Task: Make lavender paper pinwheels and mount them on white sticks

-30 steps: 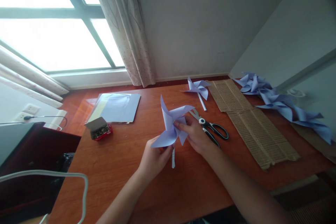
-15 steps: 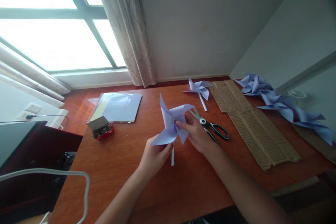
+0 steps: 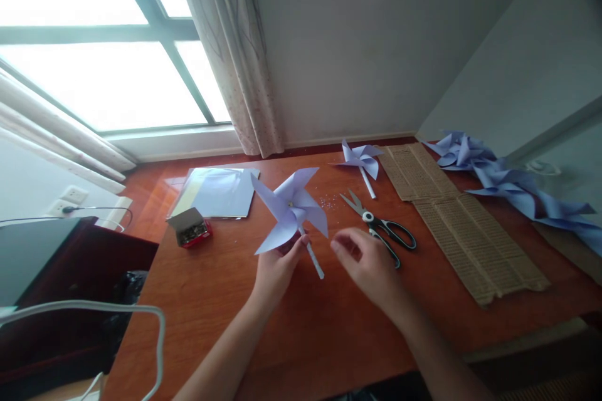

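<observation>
My left hand (image 3: 278, 267) is closed around the stick of a pale lilac paper pinwheel (image 3: 294, 203), just below its blades. A small pin head shows at the pinwheel's centre, and the white rolled-paper stick slants down to the right. To the right of that stick, my right hand (image 3: 364, 260) hovers over the table, its fingers loosely curled and a little apart, with nothing visible in them. Just beyond the right hand lie scissors (image 3: 371, 218) with black-and-white handles, their blades spread apart.
Another pinwheel (image 3: 361, 160) lies near the table's back edge. Corrugated cardboard (image 3: 463, 222) and several more pinwheels (image 3: 498, 178) are at the right. On the left are a small red box of pins (image 3: 192, 235) and pale paper sheets (image 3: 226, 191). Tiny paper scraps (image 3: 332, 202) dot the wooden table (image 3: 301, 332).
My right hand has let go of the pinwheel's centre and moved down and right. The pinwheel has shifted left in my left hand, its blades turned and its stick tilted.
</observation>
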Action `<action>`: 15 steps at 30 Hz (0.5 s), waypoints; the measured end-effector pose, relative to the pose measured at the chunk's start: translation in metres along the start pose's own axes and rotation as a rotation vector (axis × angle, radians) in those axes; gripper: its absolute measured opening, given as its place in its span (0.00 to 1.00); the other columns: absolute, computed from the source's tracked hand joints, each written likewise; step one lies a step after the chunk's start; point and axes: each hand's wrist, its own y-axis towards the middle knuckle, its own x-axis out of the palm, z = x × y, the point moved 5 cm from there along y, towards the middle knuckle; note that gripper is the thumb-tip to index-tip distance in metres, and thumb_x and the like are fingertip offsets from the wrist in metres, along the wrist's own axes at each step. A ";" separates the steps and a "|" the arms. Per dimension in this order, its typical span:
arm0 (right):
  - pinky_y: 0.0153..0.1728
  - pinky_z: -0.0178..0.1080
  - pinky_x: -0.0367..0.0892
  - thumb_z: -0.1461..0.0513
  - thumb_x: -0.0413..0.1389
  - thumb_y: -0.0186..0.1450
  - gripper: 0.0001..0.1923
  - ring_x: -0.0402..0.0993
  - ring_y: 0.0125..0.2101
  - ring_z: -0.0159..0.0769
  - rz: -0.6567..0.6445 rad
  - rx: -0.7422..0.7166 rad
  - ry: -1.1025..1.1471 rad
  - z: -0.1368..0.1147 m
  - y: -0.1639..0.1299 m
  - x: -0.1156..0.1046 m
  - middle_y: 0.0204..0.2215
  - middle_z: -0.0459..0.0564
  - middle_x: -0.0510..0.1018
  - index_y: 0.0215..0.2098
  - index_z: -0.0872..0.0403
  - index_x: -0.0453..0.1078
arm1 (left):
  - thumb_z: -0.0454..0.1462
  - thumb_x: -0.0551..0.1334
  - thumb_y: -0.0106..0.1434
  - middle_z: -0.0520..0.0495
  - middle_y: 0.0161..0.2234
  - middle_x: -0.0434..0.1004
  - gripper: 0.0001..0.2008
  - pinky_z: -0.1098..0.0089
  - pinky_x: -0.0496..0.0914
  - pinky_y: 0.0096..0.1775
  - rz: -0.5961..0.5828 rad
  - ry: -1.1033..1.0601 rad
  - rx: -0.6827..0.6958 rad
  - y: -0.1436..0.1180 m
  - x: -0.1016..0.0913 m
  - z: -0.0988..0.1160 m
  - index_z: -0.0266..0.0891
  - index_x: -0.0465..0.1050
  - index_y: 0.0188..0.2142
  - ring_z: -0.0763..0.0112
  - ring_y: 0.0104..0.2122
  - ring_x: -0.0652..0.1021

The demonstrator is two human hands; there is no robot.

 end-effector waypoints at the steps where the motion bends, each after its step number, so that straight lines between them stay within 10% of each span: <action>1: 0.33 0.41 0.66 0.57 0.60 0.67 0.06 0.75 0.32 0.42 -0.045 -0.039 -0.028 -0.003 -0.012 0.006 0.32 0.51 0.80 0.37 0.49 0.76 | 0.47 0.73 0.54 0.43 0.39 0.85 0.19 0.67 0.76 0.39 0.001 0.001 0.007 -0.001 0.002 -0.001 0.36 0.79 0.39 0.61 0.38 0.82; 7: 0.33 0.41 0.67 0.63 0.56 0.67 0.04 0.75 0.31 0.42 -0.004 -0.064 -0.185 0.005 -0.053 0.016 0.30 0.51 0.77 0.37 0.50 0.73 | 0.47 0.70 0.59 0.50 0.25 0.77 0.16 0.71 0.71 0.30 -0.130 0.088 0.026 -0.013 0.030 -0.003 0.35 0.76 0.32 0.69 0.26 0.75; 15: 0.34 0.41 0.71 0.58 0.56 0.69 0.06 0.78 0.32 0.42 0.253 -0.028 -0.377 0.041 -0.083 -0.054 0.33 0.53 0.80 0.39 0.50 0.73 | 0.37 0.59 0.67 0.42 0.38 0.79 0.08 0.64 0.73 0.38 -0.459 0.607 0.460 -0.025 0.081 0.002 0.37 0.76 0.38 0.63 0.34 0.78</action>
